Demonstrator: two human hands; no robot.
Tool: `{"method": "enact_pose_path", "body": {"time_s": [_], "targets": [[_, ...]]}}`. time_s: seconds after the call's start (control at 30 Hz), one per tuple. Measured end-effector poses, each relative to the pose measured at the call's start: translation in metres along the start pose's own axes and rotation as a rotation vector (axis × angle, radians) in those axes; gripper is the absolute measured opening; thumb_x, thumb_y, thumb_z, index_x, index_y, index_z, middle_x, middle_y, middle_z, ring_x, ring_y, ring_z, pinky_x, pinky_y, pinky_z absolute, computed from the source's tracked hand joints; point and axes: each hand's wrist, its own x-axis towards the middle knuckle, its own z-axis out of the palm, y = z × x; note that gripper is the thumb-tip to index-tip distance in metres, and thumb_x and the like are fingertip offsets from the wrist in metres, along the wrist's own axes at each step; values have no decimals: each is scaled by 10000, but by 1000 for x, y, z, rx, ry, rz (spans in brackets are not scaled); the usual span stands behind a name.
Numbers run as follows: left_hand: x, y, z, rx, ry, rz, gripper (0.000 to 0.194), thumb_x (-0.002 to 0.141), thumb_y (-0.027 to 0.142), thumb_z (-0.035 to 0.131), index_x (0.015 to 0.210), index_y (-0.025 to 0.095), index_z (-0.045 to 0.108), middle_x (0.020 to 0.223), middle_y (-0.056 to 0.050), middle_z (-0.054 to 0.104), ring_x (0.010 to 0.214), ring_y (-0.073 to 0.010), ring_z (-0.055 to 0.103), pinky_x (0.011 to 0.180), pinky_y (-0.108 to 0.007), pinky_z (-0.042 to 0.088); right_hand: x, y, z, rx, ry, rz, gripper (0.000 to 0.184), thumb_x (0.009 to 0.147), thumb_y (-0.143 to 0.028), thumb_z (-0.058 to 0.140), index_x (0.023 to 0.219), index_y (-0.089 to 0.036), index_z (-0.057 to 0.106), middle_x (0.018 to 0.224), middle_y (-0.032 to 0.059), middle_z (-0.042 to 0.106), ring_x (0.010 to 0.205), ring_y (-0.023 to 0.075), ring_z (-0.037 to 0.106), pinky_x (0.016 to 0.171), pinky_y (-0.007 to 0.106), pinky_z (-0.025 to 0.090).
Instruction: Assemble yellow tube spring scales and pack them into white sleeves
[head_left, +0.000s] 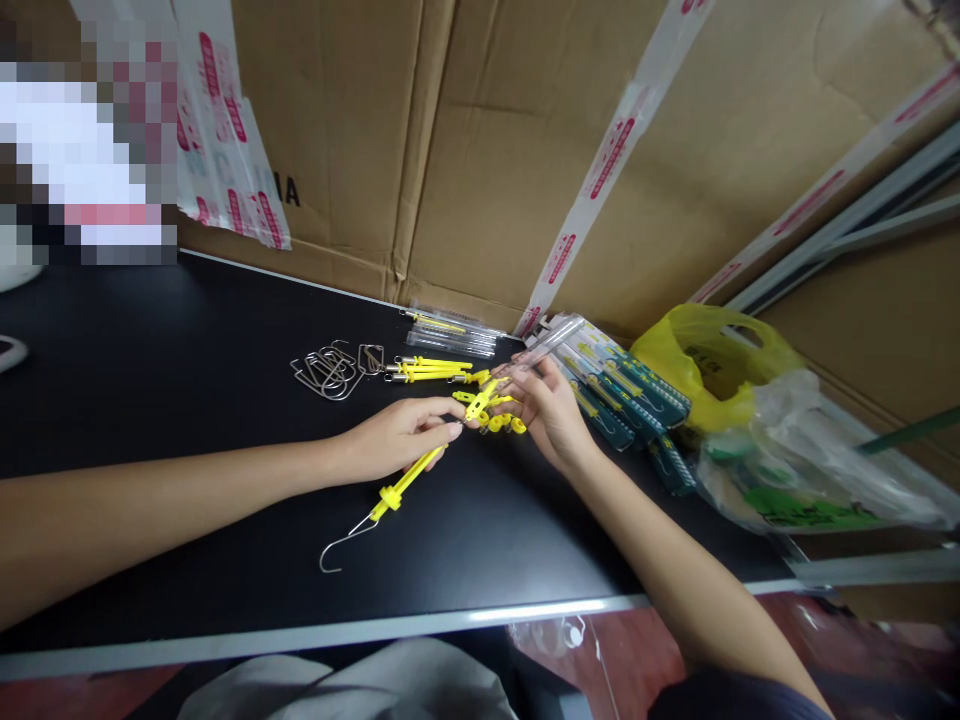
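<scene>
My left hand [420,430] is closed around a yellow spring scale rod [415,470], gripping it near its upper end. From the rod's lower end a bent wire hook [334,548] sticks out over the table. In my right hand [551,410] is a clear plastic tube [553,342], pinched between the fingers and slanting up to the right. A yellow end piece [480,403] shows between the two hands; I cannot tell which hand holds it. Small yellow caps [506,424] lie just behind and beneath the fingers, partly hidden.
Behind my hands lie yellow rods with metal ends [431,370], loose wire hooks [326,370] and clear tubes [454,335]. Packaged spring scales [622,385] are stacked at right, beside a yellow plastic bag [697,360] and a clear bag [802,450]. Cardboard [480,150] walls the back of the black table [225,570].
</scene>
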Motion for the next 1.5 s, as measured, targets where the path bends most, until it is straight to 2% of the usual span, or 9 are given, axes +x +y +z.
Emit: {"method": "enact_pose_path", "body": {"time_s": [0.27, 0.4, 0.6, 0.7, 0.93, 1.1, 1.33, 1.5], "targets": [[2, -2, 0, -50, 57, 30, 270, 926, 404, 495, 1092, 193, 477, 597, 70, 506, 517, -99, 448, 495, -210, 348, -6, 5, 6, 19, -121, 34, 347, 729, -272, 759, 985, -225, 530, 890, -8, 700, 737, 137, 693, 556, 241, 603], [2, -2, 1, -109, 121, 58, 221, 894, 333, 555, 970, 215, 384, 576, 93, 504, 545, -97, 482, 549, -218, 376, -8, 7, 7, 28, -143, 44, 345, 733, -254, 764, 1001, -221, 549, 932, 9, 712, 785, 153, 701, 588, 270, 621], [3, -5, 0, -166, 185, 122, 354, 824, 360, 660, 789, 222, 335, 611, 97, 472, 551, -90, 531, 557, -227, 401, -12, 8, 11, 36, -251, 88, 315, 774, -272, 746, 1022, -217, 560, 968, 25, 718, 803, 150, 710, 640, 281, 629], [3, -4, -1, -131, 226, 113, 423, 794, 387, 690, 705, 215, 314, 574, 98, 446, 535, -95, 547, 530, -220, 381, -14, 7, 14, 48, -282, 91, 292, 796, -282, 730, 1020, -221, 552, 980, 22, 714, 784, 136, 710, 667, 278, 628], [5, -3, -2, -182, 244, 92, 491, 728, 363, 747, 675, 221, 280, 534, 103, 481, 511, -100, 574, 512, -211, 381, -19, 4, 17, 80, -329, 83, 287, 818, -288, 712, 1023, -243, 517, 1036, 5, 694, 814, 125, 716, 712, 276, 626], [7, -3, -1, -234, 264, 92, 473, 706, 279, 748, 667, 220, 281, 529, 94, 514, 524, -91, 560, 522, -209, 387, -19, 4, 17, 63, -334, 85, 298, 823, -315, 706, 1043, -249, 516, 1080, 19, 689, 842, 139, 715, 688, 282, 628], [10, -7, -3, -176, 277, 122, 433, 664, 298, 769, 668, 201, 346, 603, 101, 418, 528, -54, 434, 530, -209, 350, -14, 7, 12, 65, -271, 62, 283, 830, -301, 702, 1048, -243, 532, 1030, 16, 700, 824, 138, 700, 676, 283, 624], [8, -4, -3, -222, 261, 156, 222, 715, 209, 628, 748, 199, 409, 764, 41, 538, 751, -121, 600, 700, -272, 441, -10, 9, 7, 86, -220, 56, 288, 820, -309, 712, 1036, -236, 536, 1017, 17, 706, 800, 138, 698, 645, 267, 618]]}}
